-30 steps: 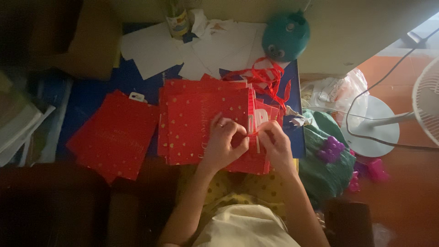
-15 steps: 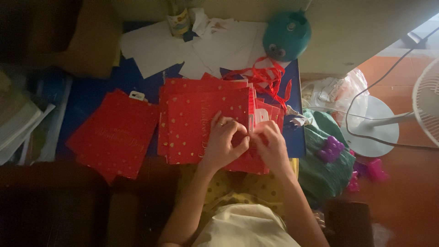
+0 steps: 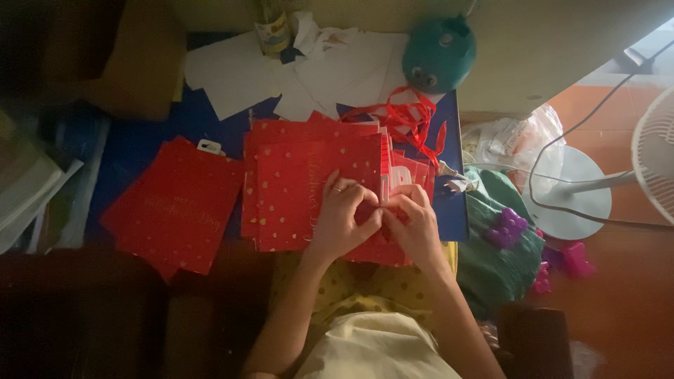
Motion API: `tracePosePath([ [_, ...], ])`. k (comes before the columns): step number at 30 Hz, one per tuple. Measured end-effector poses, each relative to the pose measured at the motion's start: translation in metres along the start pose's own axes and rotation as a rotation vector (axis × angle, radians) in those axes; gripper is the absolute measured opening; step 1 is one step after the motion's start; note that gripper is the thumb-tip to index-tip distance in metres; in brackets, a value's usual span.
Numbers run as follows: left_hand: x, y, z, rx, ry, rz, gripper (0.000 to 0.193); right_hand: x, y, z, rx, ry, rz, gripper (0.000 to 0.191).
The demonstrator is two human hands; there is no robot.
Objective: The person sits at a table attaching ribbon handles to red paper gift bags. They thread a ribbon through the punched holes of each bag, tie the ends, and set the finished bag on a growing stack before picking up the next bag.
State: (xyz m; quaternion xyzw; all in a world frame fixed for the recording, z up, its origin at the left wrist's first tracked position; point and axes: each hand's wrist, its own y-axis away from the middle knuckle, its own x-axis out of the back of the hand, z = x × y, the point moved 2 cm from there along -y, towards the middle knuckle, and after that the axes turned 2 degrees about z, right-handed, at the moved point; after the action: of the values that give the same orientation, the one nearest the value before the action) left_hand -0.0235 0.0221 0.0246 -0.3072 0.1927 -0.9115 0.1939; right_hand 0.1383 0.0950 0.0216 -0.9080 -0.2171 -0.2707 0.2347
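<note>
My left hand (image 3: pixel 344 214) and my right hand (image 3: pixel 414 221) meet over a stack of red paper sheets dotted with gold (image 3: pixel 295 189) on a blue table top (image 3: pixel 137 144). The fingertips of both hands pinch the right edge of the top red sheet, close to a folded white and red strip (image 3: pixel 387 175). A ring shows on a left-hand finger. Exactly what lies under the fingers is hidden.
A second red pile (image 3: pixel 175 210) lies to the left. White paper sheets (image 3: pixel 295 74), a bottle (image 3: pixel 272 31), red ribbon (image 3: pixel 411 119) and a teal round object (image 3: pixel 439 52) sit at the back. A green bag (image 3: pixel 502 245) and a standing fan (image 3: pixel 625 175) are at the right.
The hands have stayed at the same spot on the red sheet; only the fingers shifted slightly as they work the edge.
</note>
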Motion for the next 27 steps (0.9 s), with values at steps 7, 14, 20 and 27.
tracePosePath([
  [7,-0.001,0.000,-0.001,0.021,-0.010,-0.023,0.018,0.005,0.002,0.007,-0.180,-0.261,0.043,0.013],
  [14,0.001,0.000,0.001,0.004,0.019,0.002,0.017,0.000,0.001,-0.001,0.062,0.014,0.056,0.020],
  [20,0.001,-0.001,0.001,0.011,0.007,-0.013,0.016,0.000,0.004,0.005,-0.263,-0.299,0.035,0.010],
  [27,-0.002,0.001,-0.003,0.046,0.064,-0.010,0.017,0.004,0.000,-0.003,0.084,-0.057,0.054,0.026],
])
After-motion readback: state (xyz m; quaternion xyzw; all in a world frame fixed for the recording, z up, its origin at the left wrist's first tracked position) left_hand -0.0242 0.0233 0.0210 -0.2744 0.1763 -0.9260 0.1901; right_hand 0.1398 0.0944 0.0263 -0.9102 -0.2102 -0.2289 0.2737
